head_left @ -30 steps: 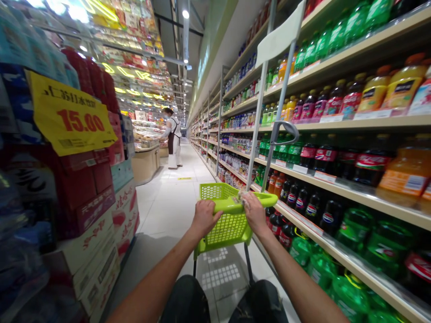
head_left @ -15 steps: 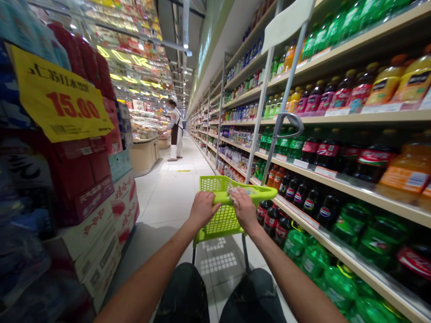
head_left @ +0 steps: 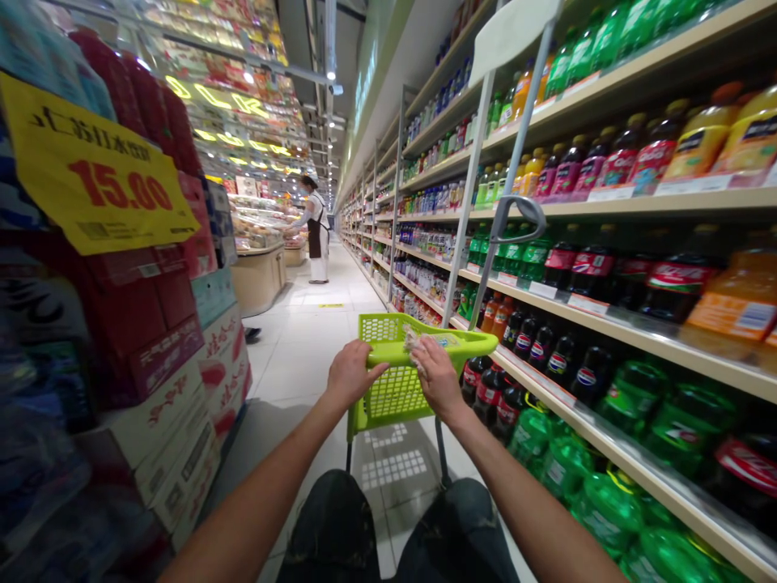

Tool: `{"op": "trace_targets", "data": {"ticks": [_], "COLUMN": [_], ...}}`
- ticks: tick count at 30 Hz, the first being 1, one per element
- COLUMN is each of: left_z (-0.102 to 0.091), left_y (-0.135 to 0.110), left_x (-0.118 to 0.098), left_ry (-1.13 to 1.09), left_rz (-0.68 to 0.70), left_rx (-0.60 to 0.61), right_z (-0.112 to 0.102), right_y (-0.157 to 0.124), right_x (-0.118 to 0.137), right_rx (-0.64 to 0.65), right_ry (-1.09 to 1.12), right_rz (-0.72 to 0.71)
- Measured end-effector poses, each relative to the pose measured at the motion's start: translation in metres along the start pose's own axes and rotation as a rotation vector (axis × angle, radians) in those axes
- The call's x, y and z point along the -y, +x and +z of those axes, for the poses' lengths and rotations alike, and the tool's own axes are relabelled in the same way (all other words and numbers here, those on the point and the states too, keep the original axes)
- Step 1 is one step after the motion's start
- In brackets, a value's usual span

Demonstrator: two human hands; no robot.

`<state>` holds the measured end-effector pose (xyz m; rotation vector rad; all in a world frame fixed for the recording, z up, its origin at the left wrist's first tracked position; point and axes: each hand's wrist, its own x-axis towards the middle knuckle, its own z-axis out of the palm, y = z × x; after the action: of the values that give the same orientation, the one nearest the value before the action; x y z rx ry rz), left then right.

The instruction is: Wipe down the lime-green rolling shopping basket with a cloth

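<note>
1. Holding the left end of the green handle (head_left: 387,354) with the left hand (head_left: 350,374), fingers bent over, thumb pointing in along it. Cannot tell how tight.
2. Holding a crumpled pale wipe (head_left: 413,336) under the right hand (head_left: 435,376), fingers laid over it, right on the handle. Cannot tell if paper or cloth.
3. Looking down at the green cart (head_left: 397,401) just in front of the bent knees (head_left: 333,518), on the pale floor tiles (head_left: 282,376), between stacked boxes and drink shelves.
4. Can read a big red "15.00" on the yellow sign (head_left: 100,174) at the left, with black Chinese writing above.
5. Can see red Chinese writing on the white boxes (head_left: 224,348) below.
6. Can spot red Coca-Cola labels on dark bottles (head_left: 677,283) at the right, and round Pepsi marks on the small bottles (head_left: 557,356) lower down.
7. Can make out a "7" on a fat green bottle (head_left: 685,429).
8. Can see bright yellow letters (head_left: 218,97) up high, ending in "LK".
9. Can see a person in a dark apron (head_left: 317,229) far ahead.
</note>
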<state>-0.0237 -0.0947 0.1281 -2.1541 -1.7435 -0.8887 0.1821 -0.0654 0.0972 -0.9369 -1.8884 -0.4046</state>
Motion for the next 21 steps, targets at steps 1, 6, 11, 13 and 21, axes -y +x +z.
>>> {"op": "trace_targets", "data": {"ticks": [1,6,11,13,21], "left_z": [-0.001,0.000,0.002,0.001,0.011], "left_y": [-0.001,-0.008,-0.013,-0.013,-0.009], "left_x": [-0.001,-0.009,-0.015,-0.016,-0.044], "left_ry": [0.015,0.061,0.097,0.113,0.128], "left_rz": [-0.003,-0.012,-0.021,-0.028,-0.041], "left_rx": [-0.003,-0.034,-0.064,-0.066,-0.059], "right_z": [0.000,-0.015,-0.009,-0.005,-0.005], "right_y": [0.000,-0.001,-0.003,0.000,0.024], "right_x": [-0.003,-0.044,-0.016,-0.009,-0.024], "right_rx": [-0.004,-0.159,-0.040,0.010,0.022], "right_ry": [-0.003,-0.071,0.004,0.020,-0.014], "right_rz": [0.001,0.205,0.088,0.067,0.237]}}
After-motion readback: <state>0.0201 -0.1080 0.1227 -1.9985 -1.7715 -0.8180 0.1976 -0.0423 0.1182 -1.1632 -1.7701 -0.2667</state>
